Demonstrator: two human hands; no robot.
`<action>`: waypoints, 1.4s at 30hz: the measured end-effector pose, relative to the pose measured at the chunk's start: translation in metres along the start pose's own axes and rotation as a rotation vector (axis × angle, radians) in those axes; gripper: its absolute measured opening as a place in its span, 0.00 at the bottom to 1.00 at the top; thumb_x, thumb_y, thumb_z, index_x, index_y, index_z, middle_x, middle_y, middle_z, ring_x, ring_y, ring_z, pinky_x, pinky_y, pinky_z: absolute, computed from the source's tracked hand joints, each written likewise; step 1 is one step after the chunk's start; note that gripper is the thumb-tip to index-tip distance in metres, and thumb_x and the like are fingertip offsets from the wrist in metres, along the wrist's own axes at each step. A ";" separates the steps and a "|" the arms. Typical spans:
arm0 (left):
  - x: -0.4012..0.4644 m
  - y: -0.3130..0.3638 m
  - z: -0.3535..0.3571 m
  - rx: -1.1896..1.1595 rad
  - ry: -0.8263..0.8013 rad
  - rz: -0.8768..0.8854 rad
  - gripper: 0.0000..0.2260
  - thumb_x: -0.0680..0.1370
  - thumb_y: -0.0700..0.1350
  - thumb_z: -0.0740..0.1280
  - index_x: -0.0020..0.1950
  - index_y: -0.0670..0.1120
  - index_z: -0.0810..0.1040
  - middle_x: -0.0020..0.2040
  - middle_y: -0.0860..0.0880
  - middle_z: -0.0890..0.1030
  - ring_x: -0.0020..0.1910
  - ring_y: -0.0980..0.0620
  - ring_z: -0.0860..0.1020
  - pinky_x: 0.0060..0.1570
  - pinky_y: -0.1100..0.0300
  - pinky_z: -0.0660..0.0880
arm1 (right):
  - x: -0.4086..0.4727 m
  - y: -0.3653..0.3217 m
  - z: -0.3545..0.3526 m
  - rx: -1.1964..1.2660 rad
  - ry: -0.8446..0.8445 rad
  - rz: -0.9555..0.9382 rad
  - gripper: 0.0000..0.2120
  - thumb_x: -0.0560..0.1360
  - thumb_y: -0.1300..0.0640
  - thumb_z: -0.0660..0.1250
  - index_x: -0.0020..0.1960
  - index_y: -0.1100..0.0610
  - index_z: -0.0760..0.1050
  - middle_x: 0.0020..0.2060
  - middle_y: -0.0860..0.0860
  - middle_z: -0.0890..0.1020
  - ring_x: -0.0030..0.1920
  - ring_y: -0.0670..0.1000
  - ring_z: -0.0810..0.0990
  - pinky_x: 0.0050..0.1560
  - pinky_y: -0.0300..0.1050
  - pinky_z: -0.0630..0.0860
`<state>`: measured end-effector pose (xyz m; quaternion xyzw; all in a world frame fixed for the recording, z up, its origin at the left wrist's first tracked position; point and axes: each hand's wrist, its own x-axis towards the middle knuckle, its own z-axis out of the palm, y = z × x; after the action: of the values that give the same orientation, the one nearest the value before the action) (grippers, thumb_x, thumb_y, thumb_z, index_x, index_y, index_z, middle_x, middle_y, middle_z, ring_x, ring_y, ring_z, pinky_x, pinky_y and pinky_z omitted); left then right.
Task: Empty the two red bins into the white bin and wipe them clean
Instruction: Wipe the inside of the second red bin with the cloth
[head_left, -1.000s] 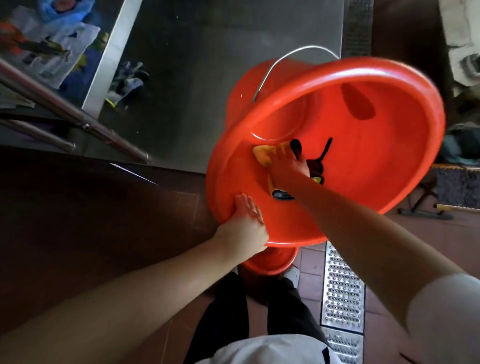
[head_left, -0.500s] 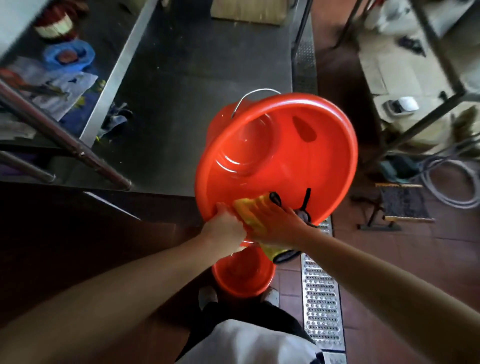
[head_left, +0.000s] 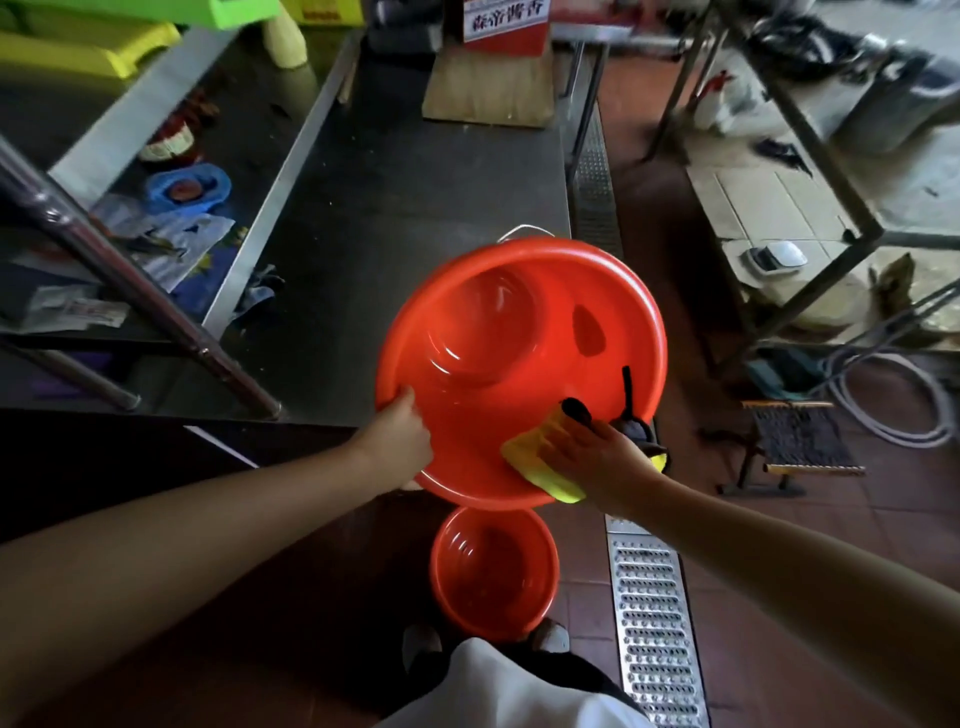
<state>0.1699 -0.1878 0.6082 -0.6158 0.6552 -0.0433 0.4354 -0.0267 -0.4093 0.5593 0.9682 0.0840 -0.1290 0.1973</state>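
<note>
The large bin sits tilted before the counter, above the small bin on the floor. The left hand grips its near-left rim. The right hand presses a cloth on its near-right rim.

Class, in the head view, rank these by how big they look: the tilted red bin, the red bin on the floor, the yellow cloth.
1. Tilted red bin, though it is nearer the camera.
2. Floor bin.
3. Yellow cloth, partly hidden by the right hand.

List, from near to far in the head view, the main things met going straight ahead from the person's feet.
Small red bin on the floor → large red bin held tilted → steel table → wooden board.
</note>
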 end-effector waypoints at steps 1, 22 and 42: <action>-0.002 -0.002 -0.001 0.044 -0.034 -0.005 0.23 0.80 0.60 0.58 0.58 0.44 0.80 0.56 0.40 0.81 0.61 0.37 0.76 0.68 0.33 0.55 | 0.001 0.000 0.000 -0.017 0.007 0.005 0.25 0.64 0.52 0.71 0.61 0.52 0.83 0.58 0.53 0.84 0.59 0.58 0.83 0.59 0.55 0.78; 0.045 0.062 -0.033 -0.495 0.120 -0.144 0.32 0.79 0.67 0.55 0.55 0.39 0.80 0.57 0.35 0.80 0.59 0.34 0.76 0.64 0.36 0.64 | 0.042 -0.039 0.004 0.489 -0.244 0.235 0.30 0.82 0.38 0.46 0.81 0.44 0.45 0.80 0.51 0.52 0.80 0.60 0.47 0.73 0.65 0.55; 0.041 0.076 -0.038 -0.459 -0.014 -0.167 0.28 0.82 0.52 0.56 0.68 0.28 0.68 0.64 0.23 0.69 0.62 0.22 0.70 0.62 0.27 0.65 | 0.108 0.000 0.034 0.485 -0.362 0.426 0.31 0.81 0.49 0.57 0.81 0.45 0.49 0.80 0.51 0.53 0.80 0.56 0.48 0.74 0.58 0.56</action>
<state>0.0937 -0.2227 0.5654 -0.7510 0.5917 0.0749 0.2834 0.0689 -0.4106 0.4983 0.9440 -0.1886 -0.2706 -0.0036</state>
